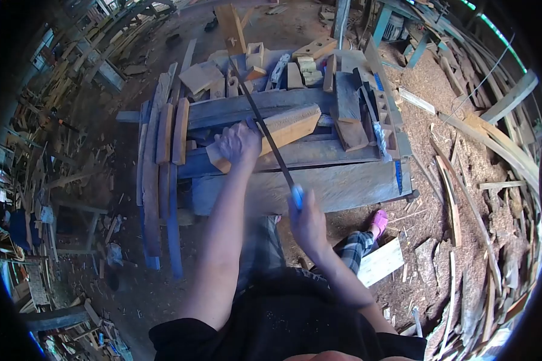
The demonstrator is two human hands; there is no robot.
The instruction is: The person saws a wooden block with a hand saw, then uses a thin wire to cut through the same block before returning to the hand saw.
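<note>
A light wooden block [292, 126] lies slanting across the workbench [355, 180]. My left hand [239, 143] is clamped over its left part, fingers bent on the top and thumb side toward the blade. My right hand [309, 225] is wrapped around the blue handle of a handsaw [271, 141]. Its long, dark, narrow blade points away from me and crosses over the block just right of my left hand. The blade is seen nearly edge-on, so its teeth and any cut below it cannot be made out.
Several wood offcuts [202, 77] crowd the bench's far side, with an upright post [230, 30] behind. Long boards [164, 132] line its left edge. Dark wooden pieces [347, 99] lie at right. Scrap strips [451, 198] and sawdust cover the ground; a pink shoe [379, 222] stands near the bench.
</note>
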